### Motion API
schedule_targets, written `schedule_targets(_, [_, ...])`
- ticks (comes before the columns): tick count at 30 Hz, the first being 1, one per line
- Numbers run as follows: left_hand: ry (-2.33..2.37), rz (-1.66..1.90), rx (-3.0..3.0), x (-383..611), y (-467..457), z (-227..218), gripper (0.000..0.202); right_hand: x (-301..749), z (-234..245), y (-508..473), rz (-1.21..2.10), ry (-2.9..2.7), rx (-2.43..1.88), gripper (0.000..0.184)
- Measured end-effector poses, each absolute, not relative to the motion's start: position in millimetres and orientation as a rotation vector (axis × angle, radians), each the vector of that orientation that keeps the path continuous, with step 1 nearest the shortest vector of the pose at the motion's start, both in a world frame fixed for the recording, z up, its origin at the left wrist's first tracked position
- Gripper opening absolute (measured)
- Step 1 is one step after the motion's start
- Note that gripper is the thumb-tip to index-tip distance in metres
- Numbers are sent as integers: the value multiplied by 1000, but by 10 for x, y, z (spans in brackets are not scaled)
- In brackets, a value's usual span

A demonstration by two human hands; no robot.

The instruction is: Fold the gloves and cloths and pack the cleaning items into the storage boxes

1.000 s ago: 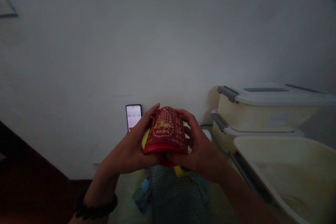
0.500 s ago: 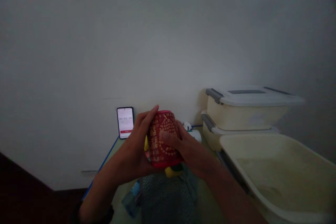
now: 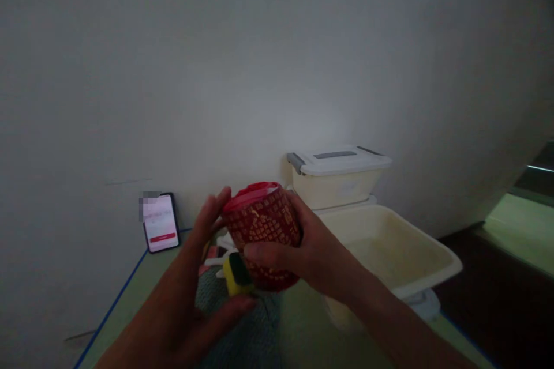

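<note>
My right hand [image 3: 298,248] is wrapped around a red cylindrical container [image 3: 259,225] with gold print. Its thumb lies across the printed side, and the fingers go round the far right side out of sight. The container tilts, with its pinkish-red rim turned up. My left hand [image 3: 194,277] is open at its left, thumb and fingers spread apart. The left fingertips are close to the rim; whether they touch it I cannot tell. Just below and behind the container is a yellow and dark green sponge [image 3: 234,277], above a grey-green textured cloth [image 3: 255,334].
A phone [image 3: 161,222] with a lit screen leans on the wall at the left. At the right stand a cream basin [image 3: 389,294] and lidded storage boxes [image 3: 337,184]. White and pink items [image 3: 212,253] are partly hidden behind my hands. Blue tape [image 3: 112,305] edges the green tabletop.
My left hand has come off the container's side and spread open. The container has tilted, showing more of its rim. My view has turned to the right.
</note>
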State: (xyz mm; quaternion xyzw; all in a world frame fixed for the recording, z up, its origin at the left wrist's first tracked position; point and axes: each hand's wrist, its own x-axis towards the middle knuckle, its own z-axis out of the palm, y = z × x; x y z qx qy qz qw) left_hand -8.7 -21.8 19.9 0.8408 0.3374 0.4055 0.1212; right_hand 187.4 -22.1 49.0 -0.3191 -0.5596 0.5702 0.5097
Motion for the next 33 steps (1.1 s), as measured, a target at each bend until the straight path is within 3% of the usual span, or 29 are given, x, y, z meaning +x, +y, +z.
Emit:
schedule_targets(3, [932, 1112, 2055, 205, -147, -31, 67, 2220, 503, -175, 1267, -1328, -838, 51])
schedule_targets(6, [1063, 992, 1678, 592, -54, -239, 59, 2568, 494, -120, 1136, -1319, -938, 43])
schedule_targets(15, [1095, 662, 1248, 1363, 198, -200, 88, 3119, 357, -121, 1058, -1295, -1093, 44])
schedule_targets(23, [1026, 774, 1139, 1426, 244, -237, 54, 3250, 401, -190, 1037, -1311, -1127, 45])
schedule_targets(29, [1082, 930, 1279, 947, -11, 167, 59, 3303, 670, -378, 911, -1406, -1078, 43])
schedule_targets(33, [1258, 985, 1259, 496, -167, 346, 68, 3083, 660, -384, 1049, -1440, -1035, 42])
